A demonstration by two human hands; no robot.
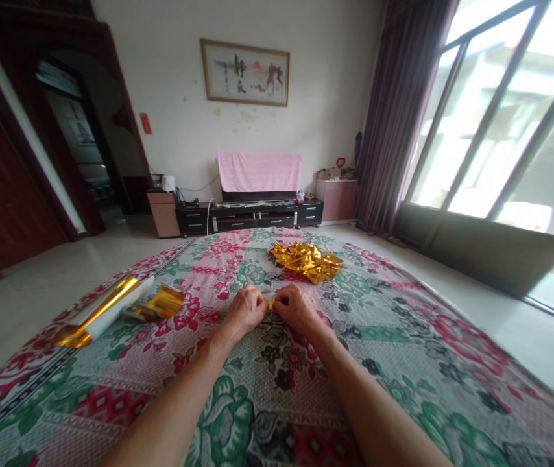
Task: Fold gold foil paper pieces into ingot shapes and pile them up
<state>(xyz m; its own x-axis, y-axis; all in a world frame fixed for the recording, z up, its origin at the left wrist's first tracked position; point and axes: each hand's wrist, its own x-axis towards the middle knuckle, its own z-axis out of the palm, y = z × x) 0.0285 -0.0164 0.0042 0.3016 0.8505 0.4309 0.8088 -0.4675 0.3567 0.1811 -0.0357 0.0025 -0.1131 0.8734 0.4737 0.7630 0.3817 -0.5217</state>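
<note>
Your forearms reach out over the flowered cloth (388, 383). Your left hand (246, 307) and right hand (298, 307) meet near its middle, fingertips of both pinched on a small gold piece (270, 303) between them, mostly hidden by your fingers. Off to your left lie a gold-and-white roll (106, 312) and, just beside it, some gold sheets (160, 303). Beyond your right hand sits a heap of shiny gold pieces (307, 261). Farther off, a pink cover (260, 171) hangs above a black cabinet (236, 224).
</note>
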